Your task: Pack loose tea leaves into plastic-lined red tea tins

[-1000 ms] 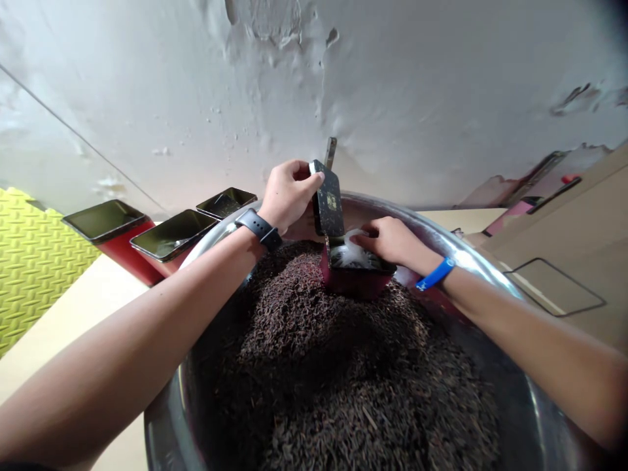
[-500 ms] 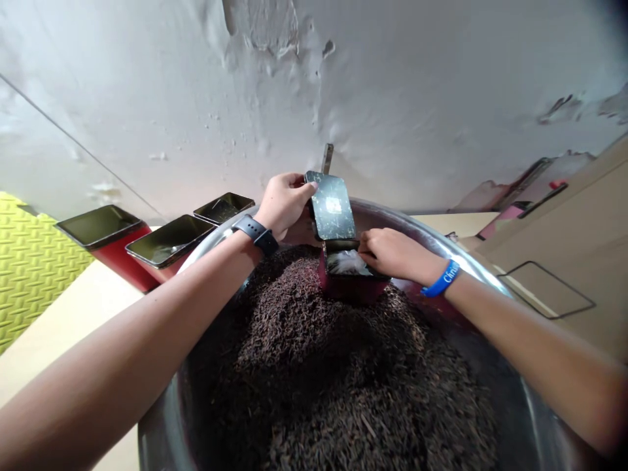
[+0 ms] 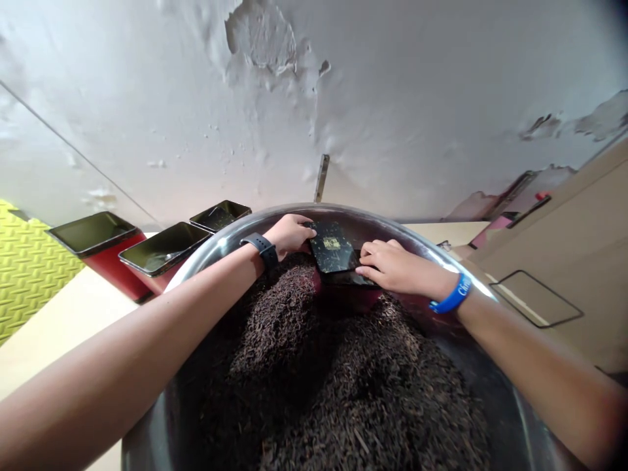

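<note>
A large steel basin [image 3: 216, 243] holds a heap of dark loose tea leaves [image 3: 338, 386]. A red tin [image 3: 349, 297] stands sunk in the leaves at the far side. A black lid with a gold mark [image 3: 332, 246] lies nearly flat on the tin. My left hand [image 3: 290, 233], with a black watch on the wrist, grips the lid's left edge. My right hand [image 3: 392, 267], with a blue wristband, presses its fingers on the lid's right side and the tin's rim.
Three open red tins [image 3: 101, 245] [image 3: 161, 252] [image 3: 220, 214] stand in a row on the pale table at the left. A cracked white wall rises behind. Brown cardboard [image 3: 549, 261] lies at the right, and yellow foam matting [image 3: 24, 268] at the far left.
The lid, held upright a second ago, has come down onto the tin. The white bag inside the tin is now covered. My right hand moved from inside the tin to its edge.
</note>
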`<state>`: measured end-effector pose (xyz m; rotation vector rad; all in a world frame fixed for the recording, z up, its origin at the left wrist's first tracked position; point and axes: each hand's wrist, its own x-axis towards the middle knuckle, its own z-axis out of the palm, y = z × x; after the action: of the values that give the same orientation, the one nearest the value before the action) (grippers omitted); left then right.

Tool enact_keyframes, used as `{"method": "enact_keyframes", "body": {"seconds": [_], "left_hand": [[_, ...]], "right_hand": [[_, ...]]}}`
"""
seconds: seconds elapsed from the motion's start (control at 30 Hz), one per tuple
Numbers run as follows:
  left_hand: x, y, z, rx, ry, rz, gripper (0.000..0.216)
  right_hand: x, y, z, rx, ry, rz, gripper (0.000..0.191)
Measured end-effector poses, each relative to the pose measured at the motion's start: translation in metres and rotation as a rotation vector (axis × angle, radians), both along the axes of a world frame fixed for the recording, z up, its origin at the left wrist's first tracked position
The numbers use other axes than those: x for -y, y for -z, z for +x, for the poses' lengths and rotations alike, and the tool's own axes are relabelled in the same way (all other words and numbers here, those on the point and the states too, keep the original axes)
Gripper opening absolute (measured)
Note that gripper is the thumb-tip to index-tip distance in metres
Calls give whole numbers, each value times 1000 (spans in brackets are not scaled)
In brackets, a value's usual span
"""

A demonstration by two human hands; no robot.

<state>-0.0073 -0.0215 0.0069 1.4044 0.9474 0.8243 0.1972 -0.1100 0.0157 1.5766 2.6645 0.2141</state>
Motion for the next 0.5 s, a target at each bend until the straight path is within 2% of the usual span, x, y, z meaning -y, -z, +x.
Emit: {"method": "enact_keyframes", "body": {"seconds": [0.1,0.2,0.37,0.5], "left_hand": [[-4,7,-1,-133,39,115,16],[-8,11,-3,-284,56,258,25],[-9,15,-2,-516,150,504,44],[-5,22,9,-551,215,560,53]], "right_hand": [[0,0,2,-27,40,56,39],[-1,-2,5,-111,89,76,44],[-5,-8,12,-242,73,70,87],[-4,-8,13,-246,-30,-35,99]]}}
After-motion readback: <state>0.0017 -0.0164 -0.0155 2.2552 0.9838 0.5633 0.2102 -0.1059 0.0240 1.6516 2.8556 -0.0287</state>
